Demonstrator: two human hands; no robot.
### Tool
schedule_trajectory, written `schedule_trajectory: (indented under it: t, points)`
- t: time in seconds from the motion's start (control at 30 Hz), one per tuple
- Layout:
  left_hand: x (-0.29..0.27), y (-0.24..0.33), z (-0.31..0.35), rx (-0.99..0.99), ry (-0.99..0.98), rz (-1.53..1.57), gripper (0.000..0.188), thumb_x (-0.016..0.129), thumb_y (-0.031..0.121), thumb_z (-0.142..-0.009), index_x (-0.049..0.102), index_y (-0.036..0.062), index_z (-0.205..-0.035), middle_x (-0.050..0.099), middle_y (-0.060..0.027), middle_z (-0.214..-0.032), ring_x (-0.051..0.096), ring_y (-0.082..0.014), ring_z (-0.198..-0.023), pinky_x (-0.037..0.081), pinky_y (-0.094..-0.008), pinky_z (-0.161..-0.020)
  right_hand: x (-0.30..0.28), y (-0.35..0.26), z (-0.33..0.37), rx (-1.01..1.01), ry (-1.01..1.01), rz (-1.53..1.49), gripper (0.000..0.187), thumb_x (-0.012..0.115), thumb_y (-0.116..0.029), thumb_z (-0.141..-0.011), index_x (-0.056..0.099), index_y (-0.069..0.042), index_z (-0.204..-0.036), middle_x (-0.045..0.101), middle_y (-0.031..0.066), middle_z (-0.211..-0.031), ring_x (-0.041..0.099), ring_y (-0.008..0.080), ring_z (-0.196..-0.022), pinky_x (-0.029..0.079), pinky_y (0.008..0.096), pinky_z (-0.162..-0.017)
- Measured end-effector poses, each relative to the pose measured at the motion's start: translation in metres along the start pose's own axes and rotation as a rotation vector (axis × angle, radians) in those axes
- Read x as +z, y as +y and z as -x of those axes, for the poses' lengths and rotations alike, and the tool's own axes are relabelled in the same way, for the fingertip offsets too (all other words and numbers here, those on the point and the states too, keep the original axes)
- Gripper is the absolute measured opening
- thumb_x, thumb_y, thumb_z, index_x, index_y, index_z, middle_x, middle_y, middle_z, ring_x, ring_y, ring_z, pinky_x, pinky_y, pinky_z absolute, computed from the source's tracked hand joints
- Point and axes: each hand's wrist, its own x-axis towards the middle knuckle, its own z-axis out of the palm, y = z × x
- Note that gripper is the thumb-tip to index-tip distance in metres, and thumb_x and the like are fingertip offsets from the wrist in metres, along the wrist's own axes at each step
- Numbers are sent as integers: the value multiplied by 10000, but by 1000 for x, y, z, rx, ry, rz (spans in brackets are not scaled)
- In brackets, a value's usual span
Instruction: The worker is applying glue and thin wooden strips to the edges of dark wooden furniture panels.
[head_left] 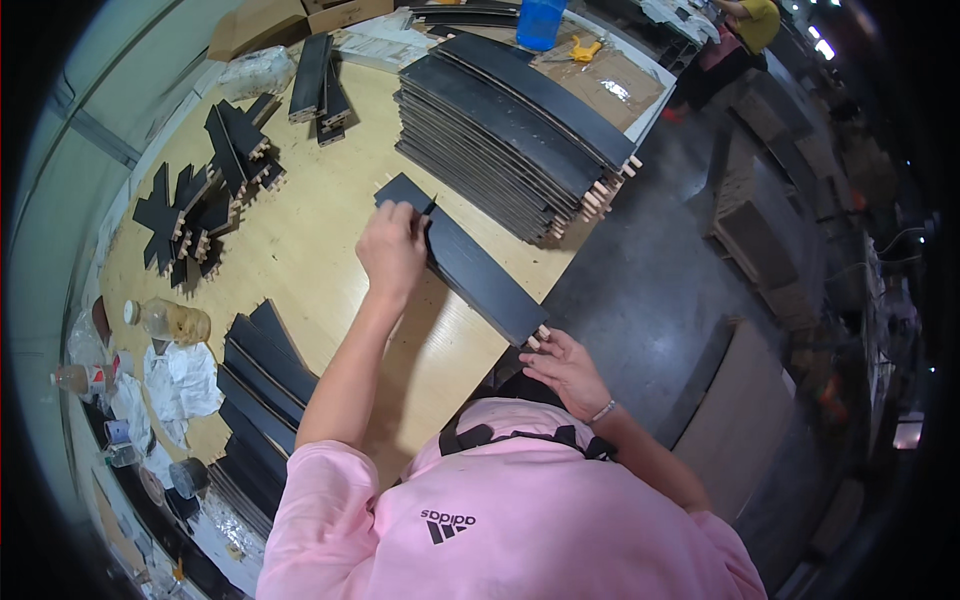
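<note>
A long black board (475, 262) lies at a slant in front of me, pale wooden dowels showing at both ends. My left hand (393, 248) is closed at its far end, fingers curled over the edge. A thin black pen-like thing (430, 206) sticks out from those fingers; its kind is unclear. At the near right end, by the table's corner, my right hand (570, 376) has thumb and fingers around the board's dowels (541, 337). Beyond the board stands a tall stack of black boards (490, 130), dowels out at their right ends.
Short black pieces with dowels (205, 195) lie heaped at the left of the table (315, 215). More black boards (262, 375) fan out near my left arm. A jar (170, 321), white paper (183, 385), a blue container (540, 24) and a yellow tool (585, 48) sit around. Another person (750, 30) is at far right.
</note>
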Motion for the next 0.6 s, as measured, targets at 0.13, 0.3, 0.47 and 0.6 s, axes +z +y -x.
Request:
schedule_trajectory:
  t: [0.13, 0.3, 0.47, 0.6]
  points:
    - [-2, 83, 79, 265, -198, 234, 133, 664, 74, -628, 577, 103, -726, 538, -82, -701, 587, -291, -693, 475, -419, -564, -16, 25, -10, -91, 61, 18, 577, 631, 93, -833, 420, -13, -1360, 533, 91, -1275, 590, 190, -1113, 525, 332, -913]
    - [-3, 82, 63, 213, -157, 346, 95, 654, 92, -645, 575, 104, -696, 544, -88, -702, 580, -291, -679, 477, -407, -575, -19, 26, -5, -164, 220, 343, 782, 716, 96, -682, 391, 19, -1389, 504, 121, -1310, 553, 207, -1136, 513, 328, -897]
    - [-13, 72, 70, 283, -287, 433, 121, 648, 27, -631, 567, 83, -702, 530, -94, -708, 572, -301, -673, 486, -413, -579, -14, 6, -9, -378, 353, 695, 868, 819, -39, -614, 434, -31, -1392, 464, 147, -1314, 512, 247, -1179, 464, 381, -969]
    - [-9, 40, 37, 176, -339, 318, 86, 705, 98, -724, 638, 91, -778, 607, -105, -787, 619, -317, -752, 503, -419, -641, 14, -12, -10, -639, 348, 1028, 907, 860, -155, -592, 433, -6, -1378, 454, 164, -1296, 502, 299, -1176, 433, 395, -1000]
